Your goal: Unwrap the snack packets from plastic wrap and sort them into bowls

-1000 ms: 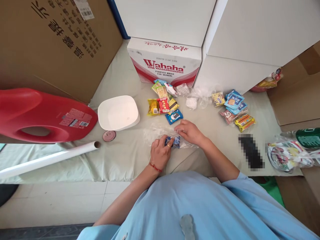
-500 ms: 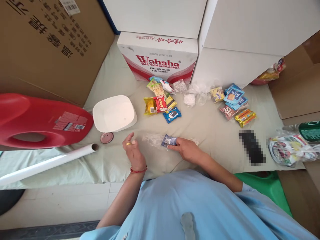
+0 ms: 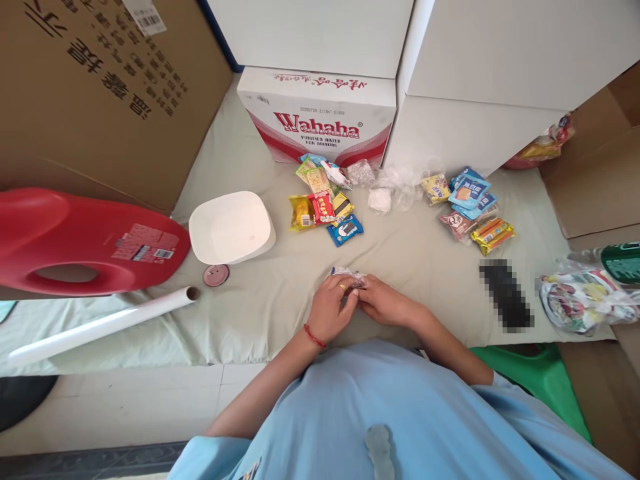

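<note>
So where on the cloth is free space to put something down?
Bare cloth lies between the white bowl and the left hand, and between the blue snack packet and the blurred dark object. Before the Wahaha box it is crowded.

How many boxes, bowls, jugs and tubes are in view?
Boxes: 4 (brown box, Wahaha box, two white boxes)
White bowl: 1
Red jug: 1
White tube: 1
Total: 7
</note>
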The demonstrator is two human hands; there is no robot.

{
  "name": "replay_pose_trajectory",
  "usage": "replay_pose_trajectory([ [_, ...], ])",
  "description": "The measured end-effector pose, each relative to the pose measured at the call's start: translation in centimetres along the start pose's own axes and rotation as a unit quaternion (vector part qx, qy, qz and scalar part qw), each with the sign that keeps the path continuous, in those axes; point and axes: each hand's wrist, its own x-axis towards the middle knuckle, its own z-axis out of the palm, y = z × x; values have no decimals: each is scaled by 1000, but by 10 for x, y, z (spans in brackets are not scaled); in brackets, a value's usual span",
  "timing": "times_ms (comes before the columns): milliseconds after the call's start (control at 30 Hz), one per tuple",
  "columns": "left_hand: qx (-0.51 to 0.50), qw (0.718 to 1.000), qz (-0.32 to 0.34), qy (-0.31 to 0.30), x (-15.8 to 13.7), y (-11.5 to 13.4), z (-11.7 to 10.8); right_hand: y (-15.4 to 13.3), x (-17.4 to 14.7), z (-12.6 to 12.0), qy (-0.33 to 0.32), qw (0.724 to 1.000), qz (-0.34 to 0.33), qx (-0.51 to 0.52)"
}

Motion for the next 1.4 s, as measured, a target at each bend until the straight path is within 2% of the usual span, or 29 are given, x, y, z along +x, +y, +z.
replay_pose_trajectory([
  [67, 51, 998, 18, -17, -3, -4, 5, 1, -13, -12, -9, 1000, -14, 3],
  [100, 78, 996, 23, -23, -6, -7, 7, 1, -19, -18, 4, 1000, -1, -2],
  [167, 130, 990, 31, -36, -12, -11, 13, 1, -29, -26, 75, 993, 75, -45],
  [233, 173, 983, 36, -44, -16, -11, 18, 1, -35, -28, 135, 968, 168, -129],
  [300, 207, 977, 34, -38, -18, -10, 21, 0, -37, -26, 133, 946, 224, -196],
  [333, 225, 973, 29, -30, -19, -9, 22, -1, -37, -24, 115, 944, 232, -205],
  [433, 277, 961, 1, -16, -18, -8, 21, -6, -31, -20, 85, 958, 233, -141],
  [567, 290, 954, 9, -79, -15, -9, 19, -18, -2, -14, 132, 975, 178, -29],
  [667, 260, 961, 25, -94, -14, -12, 16, -22, 35, -5, 123, 981, 144, -48],
  [833, 126, 987, 51, -81, -33, -19, 0, -23, 75, 13, 44, 975, 159, -150],
  [933, 88, 992, 57, -67, -54, -26, -11, -27, 74, 22, 43, 967, 128, -216],
  [1067, 89, 995, 26, -29, -69, -35, -18, -29, 63, 30, 55, 956, 108, -267],
  [1267, 100, 994, 9, 36, -56, -42, -15, -25, 60, 24, 70, 945, 153, -281],
  [1400, 114, 992, 24, 49, -53, -50, -10, -22, 54, 14, 84, 940, 190, -271],
])
